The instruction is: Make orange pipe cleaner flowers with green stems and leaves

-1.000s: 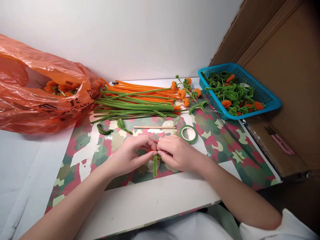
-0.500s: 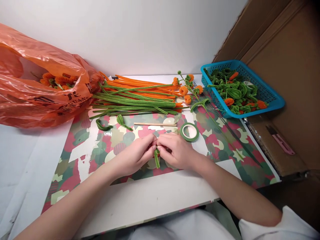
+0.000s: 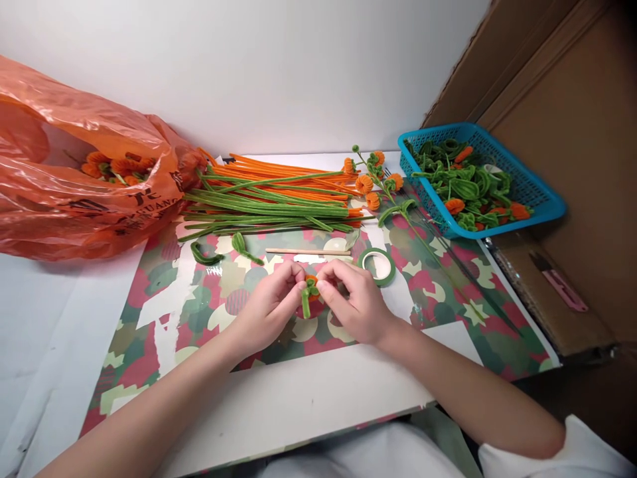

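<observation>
Orange and green fuzz shows more now: from my end, the left hand and right hand have parted slightly, baring the small fuzzy piece over the patterned mat, so its green side seems easier to work. Left fingertips pinch it; right ones meet its edge, grip unclear.

Craft workspace: pipe cleaners (fuzzy flowers alongside).

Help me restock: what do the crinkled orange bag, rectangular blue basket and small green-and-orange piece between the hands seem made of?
Crinkled orange bag: thin glossy plastic, translucent with highlights. Rectangular blue basket: probably moulded plastic, smooth, with regular perforations. Small green-and-orange piece: apparently pipe cleaner, matte, from its fuzzy pile; any wire core hidden.
</observation>
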Available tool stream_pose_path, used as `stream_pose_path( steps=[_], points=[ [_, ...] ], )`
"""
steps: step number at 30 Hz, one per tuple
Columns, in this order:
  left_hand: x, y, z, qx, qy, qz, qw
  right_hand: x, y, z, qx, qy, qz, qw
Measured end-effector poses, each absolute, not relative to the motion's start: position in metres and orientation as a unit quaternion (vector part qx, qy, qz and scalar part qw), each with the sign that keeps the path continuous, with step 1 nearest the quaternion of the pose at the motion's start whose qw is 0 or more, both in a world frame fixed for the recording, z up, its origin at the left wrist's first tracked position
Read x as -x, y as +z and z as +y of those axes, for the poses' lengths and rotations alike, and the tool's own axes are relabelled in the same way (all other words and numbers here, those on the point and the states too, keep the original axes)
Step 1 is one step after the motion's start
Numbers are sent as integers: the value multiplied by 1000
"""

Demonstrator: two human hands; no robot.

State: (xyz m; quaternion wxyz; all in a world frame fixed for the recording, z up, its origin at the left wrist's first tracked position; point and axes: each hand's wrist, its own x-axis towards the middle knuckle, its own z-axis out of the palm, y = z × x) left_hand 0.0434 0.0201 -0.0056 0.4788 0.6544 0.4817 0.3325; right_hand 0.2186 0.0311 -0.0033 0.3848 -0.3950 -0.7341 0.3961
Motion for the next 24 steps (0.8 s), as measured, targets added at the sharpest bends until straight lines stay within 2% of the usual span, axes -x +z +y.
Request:
stream_pose_path(
  steps=[3,7,11,16,20,24],
  points=[
    [-45,-8,18,-644,357,487,469,-219,-2,31,404,346,-767,358],
    [-47,-13,15,-676,374,510,377,-215,-5,28,428,286,-793,326],
    [-50,-16,11,-712,392,517,269,-213,-5,26,447,313,-766,339],
    [-56,-17,9,-725,405,520,200,-209,-6,25,450,360,-727,374],
    [-60,-18,8,-713,395,549,184,-206,-10,24,449,342,-722,400],
    [-59,-16,9,-700,389,551,234,-212,-10,29,434,369,-718,399]
  ],
)
